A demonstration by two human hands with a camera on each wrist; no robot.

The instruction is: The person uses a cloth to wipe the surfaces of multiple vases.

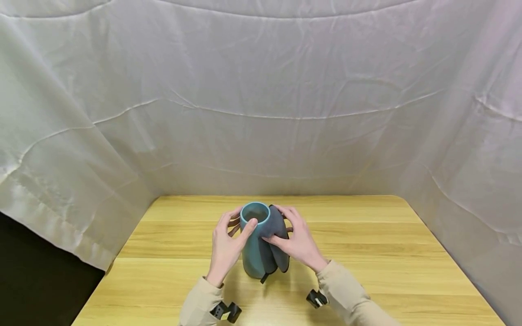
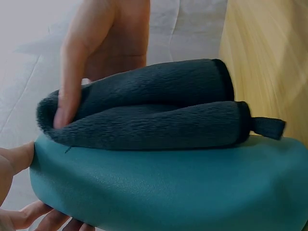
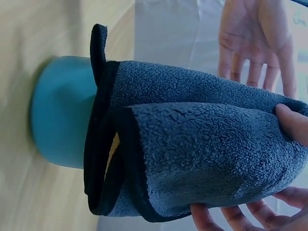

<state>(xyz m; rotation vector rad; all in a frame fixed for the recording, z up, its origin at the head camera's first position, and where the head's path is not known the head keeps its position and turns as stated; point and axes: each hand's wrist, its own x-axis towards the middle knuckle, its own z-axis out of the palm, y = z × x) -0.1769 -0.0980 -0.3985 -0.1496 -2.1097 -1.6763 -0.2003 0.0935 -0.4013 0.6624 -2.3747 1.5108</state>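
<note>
A teal vase (image 1: 252,253) with a round open mouth stands upright on the wooden table. My left hand (image 1: 226,246) holds it near the top, thumb at the rim and fingers round the far left side. On the vase's right side, a folded dark grey towel (image 1: 281,258) hangs from my right hand (image 1: 301,240), which pinches its upper part between thumb and fingers. Black edging and a small hanging loop (image 3: 98,45) show at the towel's lower end in the right wrist view. In the left wrist view the towel lies against the vase wall (image 2: 168,187).
The light wooden table (image 1: 367,262) spreads out on both sides of the vase. Pale grey curtains (image 1: 285,149) hang behind it and at both sides. A dark area (image 1: 36,276) shows at the lower left, beyond the table edge. Small black devices (image 1: 316,299) are on both wrists.
</note>
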